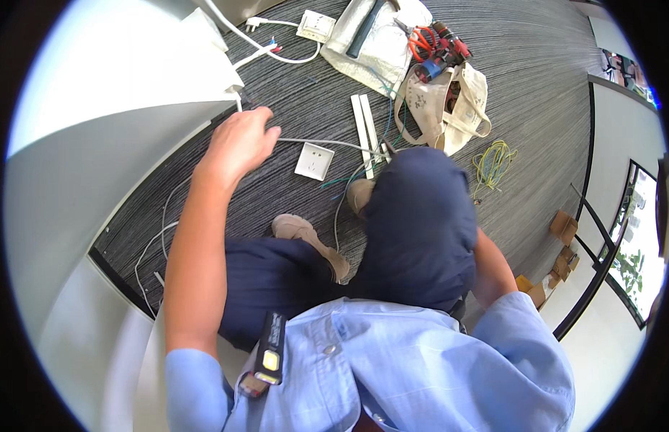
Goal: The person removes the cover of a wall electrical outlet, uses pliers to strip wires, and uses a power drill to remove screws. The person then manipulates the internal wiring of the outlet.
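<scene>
My left hand point(242, 140) is closed beside the corner of a white panel, its fingertips partly turned out of sight. From it a grey cable point(316, 143) runs right across the carpet toward my raised knee. A white square wall socket point(315, 161) lies face up just below the cable. Two white trunking strips point(364, 133) lie right of the socket. My right forearm point(491, 270) passes behind my knee, which hides the right hand. A dark pointed tip point(389, 147) shows at the knee's far edge; its kind is unclear.
A white sack point(356, 65) bears a hammer point(364, 32). Beside it are a canvas bag point(449, 108), orange-handled tools point(422, 45) and a socket strip point(316, 26). Yellow-green wire point(495, 165) lies coiled at right. Cardboard boxes point(563, 227) stand by the wall; a thin cable point(141, 263) trails at left.
</scene>
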